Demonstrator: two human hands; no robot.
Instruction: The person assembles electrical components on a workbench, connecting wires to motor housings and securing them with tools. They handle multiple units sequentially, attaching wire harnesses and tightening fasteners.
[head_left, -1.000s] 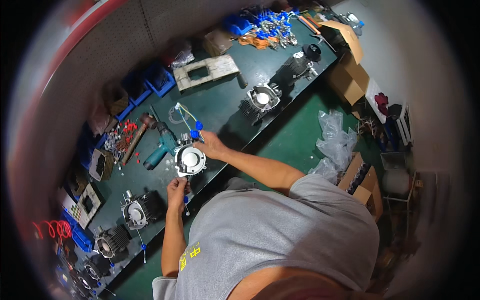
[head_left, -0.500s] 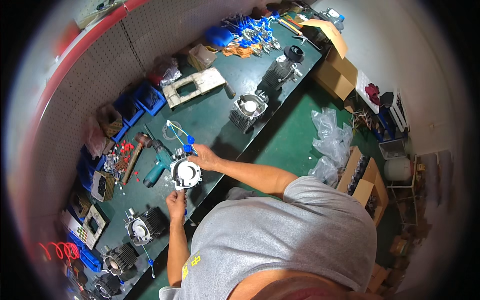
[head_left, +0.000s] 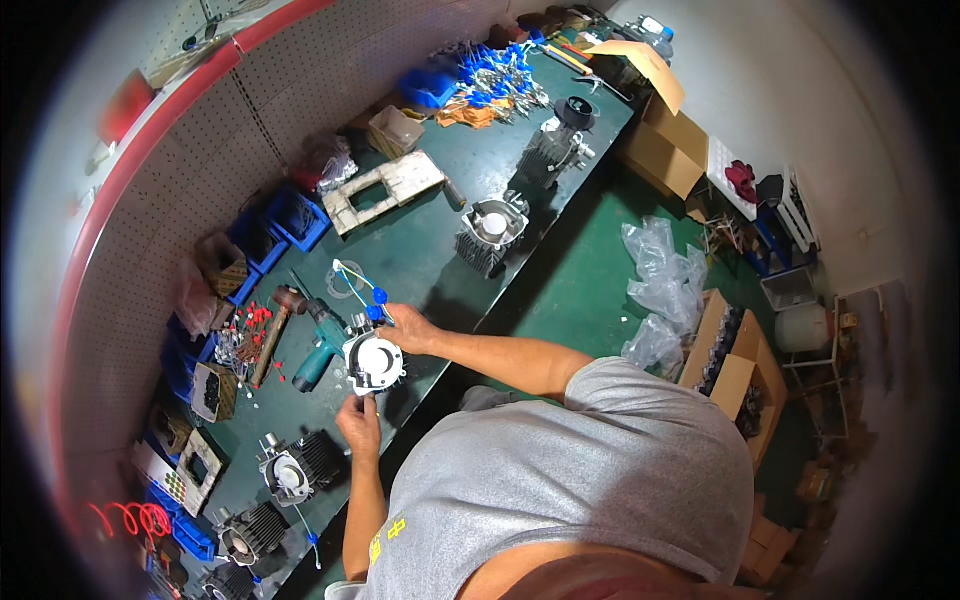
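A silvery metal housing (head_left: 391,379) with a round white centre, like part of a small finned engine, is at the bench's near edge. My right hand (head_left: 408,330) is closed on its far right rim. Beside those fingers, thin wires with blue connectors (head_left: 379,296) run away over the bench. My left hand (head_left: 358,424) is at the housing's near lower edge with its fingers curled and pressed together; what they pinch is hidden. Just left of the housing lies a teal power drill (head_left: 318,364), with a wooden-handled hammer (head_left: 270,345) beyond it.
More finned units stand along the green bench: one (head_left: 492,225) and another (head_left: 556,148) to the right, several (head_left: 290,476) to the left. Blue bins (head_left: 297,220) line the pegboard wall. A white plate with a cutout (head_left: 395,183) lies behind. Cardboard boxes (head_left: 665,150) stand on the floor at right.
The whole view has shifted slightly. Both hands stay at the same housing; my left hand sits a little differently at its lower edge, and a blue bit beneath it no longer shows.
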